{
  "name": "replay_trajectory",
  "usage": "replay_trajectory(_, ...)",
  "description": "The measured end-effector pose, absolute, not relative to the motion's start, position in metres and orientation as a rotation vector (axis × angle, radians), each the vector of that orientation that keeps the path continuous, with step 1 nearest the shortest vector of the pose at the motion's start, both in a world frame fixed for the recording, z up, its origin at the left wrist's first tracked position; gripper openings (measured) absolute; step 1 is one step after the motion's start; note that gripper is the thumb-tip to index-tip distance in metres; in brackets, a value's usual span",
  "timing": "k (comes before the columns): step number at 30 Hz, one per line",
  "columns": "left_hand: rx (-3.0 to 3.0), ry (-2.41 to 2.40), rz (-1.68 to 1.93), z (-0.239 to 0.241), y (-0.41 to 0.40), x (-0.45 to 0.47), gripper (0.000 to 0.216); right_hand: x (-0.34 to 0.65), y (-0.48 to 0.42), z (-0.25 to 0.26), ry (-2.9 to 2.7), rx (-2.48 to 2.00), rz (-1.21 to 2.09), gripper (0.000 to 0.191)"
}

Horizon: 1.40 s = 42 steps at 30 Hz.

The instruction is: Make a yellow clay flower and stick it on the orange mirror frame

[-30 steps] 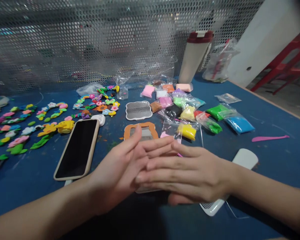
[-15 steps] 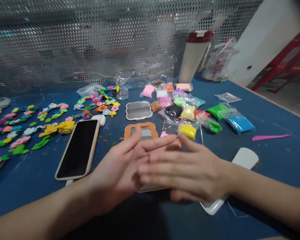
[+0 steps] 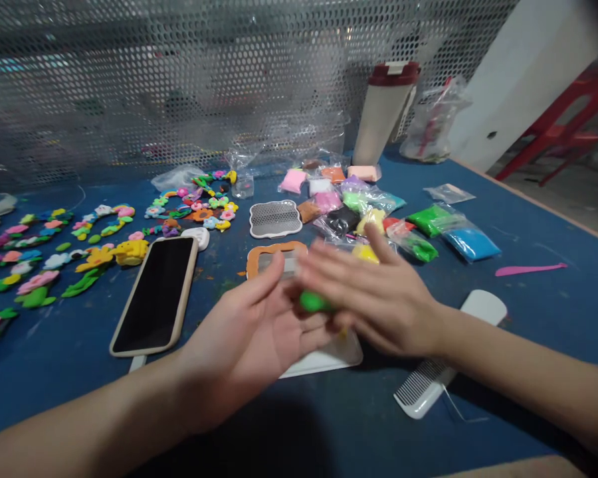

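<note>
A small bright green clay lump (image 3: 313, 301) is held between my two palms. My left hand (image 3: 254, 332) lies palm up beneath it, fingers stretched out and thumb raised. From the right, my right hand (image 3: 379, 299) presses over the lump with flat fingers, blurred by motion. Under the hands is a white board (image 3: 329, 358), partly covered. Just beyond them lies a frame with an orange clay border (image 3: 253, 260), its right part hidden by my fingers. Behind that is a white wavy-edged mirror (image 3: 276, 219).
Bagged coloured clay, including a blue pack (image 3: 472, 240), lies at the back centre. A phone (image 3: 157, 295) and flowered clay pieces (image 3: 99, 259) lie left. On the right are a white comb (image 3: 423, 392) and a pink tool (image 3: 531, 269). A tumbler (image 3: 385, 119) stands behind.
My right hand has shifted up and its fingers have lifted slightly off the left palm, so the green clay shows between them. More of the white board and comb is visible.
</note>
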<state>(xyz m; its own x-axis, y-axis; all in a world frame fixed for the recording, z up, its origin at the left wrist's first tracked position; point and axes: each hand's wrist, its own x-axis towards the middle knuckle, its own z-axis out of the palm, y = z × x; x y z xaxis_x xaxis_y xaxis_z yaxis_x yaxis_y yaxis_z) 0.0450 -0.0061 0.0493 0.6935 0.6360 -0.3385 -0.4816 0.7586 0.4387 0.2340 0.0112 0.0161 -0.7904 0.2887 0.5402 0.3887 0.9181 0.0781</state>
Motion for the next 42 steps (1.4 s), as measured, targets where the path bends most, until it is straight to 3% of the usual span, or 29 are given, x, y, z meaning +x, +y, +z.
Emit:
replay_trajectory(5,0.462,0.437,0.667,0.043,-0.010,0.046,0.025,0.235,0.014,0.017,-2.469,-0.696,-0.050,0.052)
replay_trajectory(10,0.497,0.455,0.679,0.037,-0.009,0.045,0.025,0.228,0.004,0.020,-2.313,-0.721,0.019,0.059)
replay_trajectory(17,0.598,0.443,0.650,0.037,-0.011,0.046,0.030,0.221,-0.009,0.025,-2.095,-0.780,0.138,0.023)
replay_trajectory(24,0.899,0.681,0.584,0.047,-0.004,0.041,0.024,0.224,-0.006,0.024,-1.958,-0.770,0.445,0.017)
replay_trajectory(29,0.919,0.757,0.526,0.046,-0.004,0.043,0.026,0.223,-0.003,0.020,-1.977,-0.751,0.519,0.025)
replay_trajectory(35,0.993,0.819,0.520,0.047,-0.006,0.042,0.035,0.223,-0.005,0.023,-1.961,-0.803,0.514,0.012)
replay_trajectory(42,0.940,0.816,0.552,0.045,-0.006,0.042,0.025,0.224,-0.004,0.023,-1.994,-0.747,0.583,0.018)
